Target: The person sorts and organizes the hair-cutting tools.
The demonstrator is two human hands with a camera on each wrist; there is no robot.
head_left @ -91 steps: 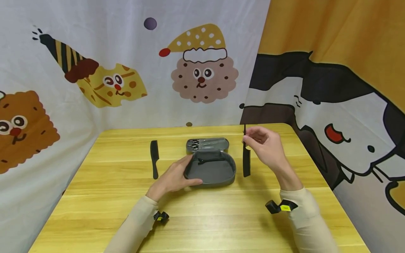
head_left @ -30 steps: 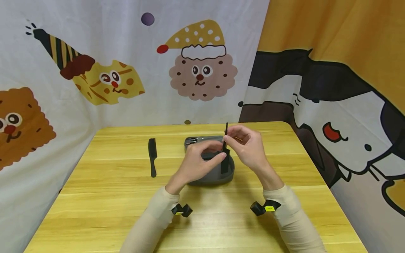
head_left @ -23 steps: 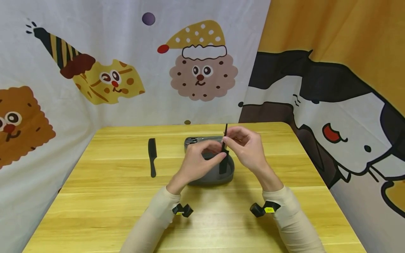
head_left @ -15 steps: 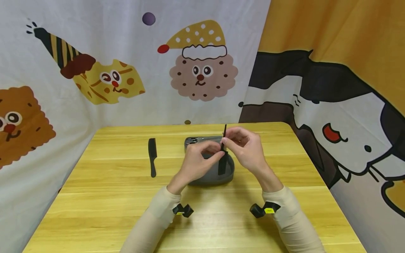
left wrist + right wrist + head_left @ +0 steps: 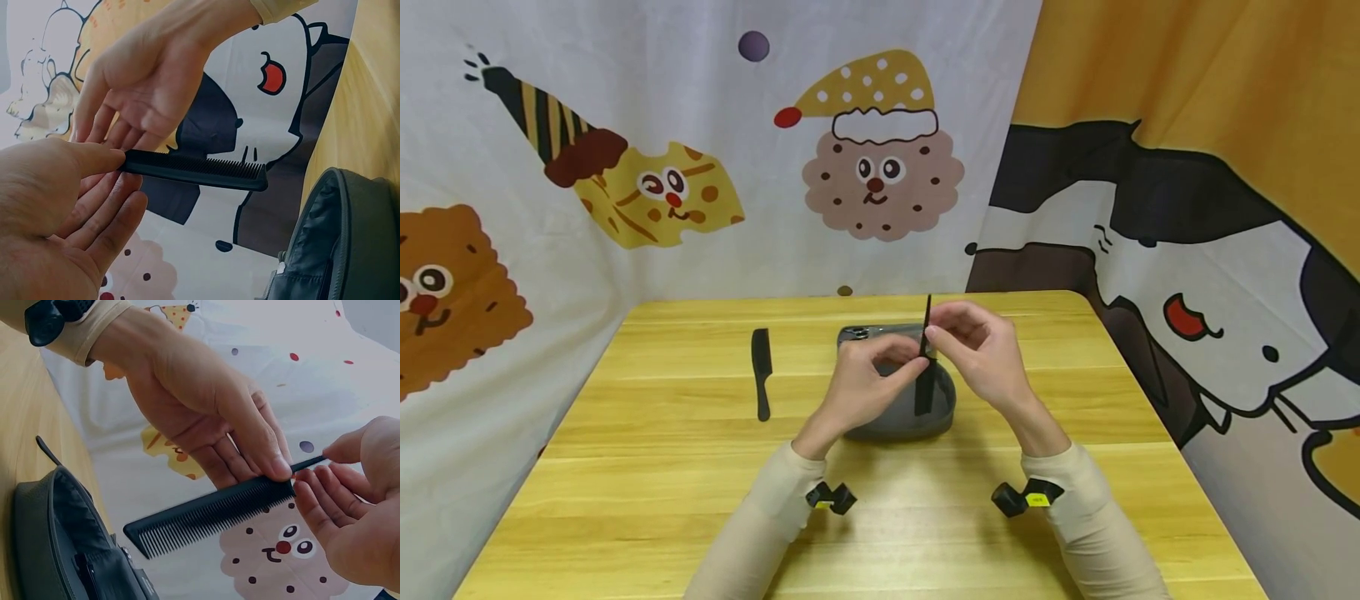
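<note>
Both hands hold a black tail comb (image 5: 923, 393) nearly upright above the grey zip case (image 5: 891, 428), with its toothed part downward. My left hand (image 5: 859, 392) pinches the comb where the teeth begin; the left wrist view shows the thumb (image 5: 103, 159) lying on it and fine teeth beyond. My right hand (image 5: 992, 358) pinches the thin tail, which the right wrist view shows running to the right fingertips (image 5: 340, 450). The case lies unzipped, and the hands hide part of its inside. A dark slim item (image 5: 87, 575) shows inside it.
A second black comb (image 5: 762, 371), with a handle, lies on the wooden table (image 5: 647, 467) left of the case. The case's lid (image 5: 880, 331) lies folded back with shiny metal tools in it. Printed curtains (image 5: 700, 275) stand behind the table.
The right hand has brought the tail comb left, from beside the case to above it. The left hand has let go of the case's rim and taken hold of the comb.
</note>
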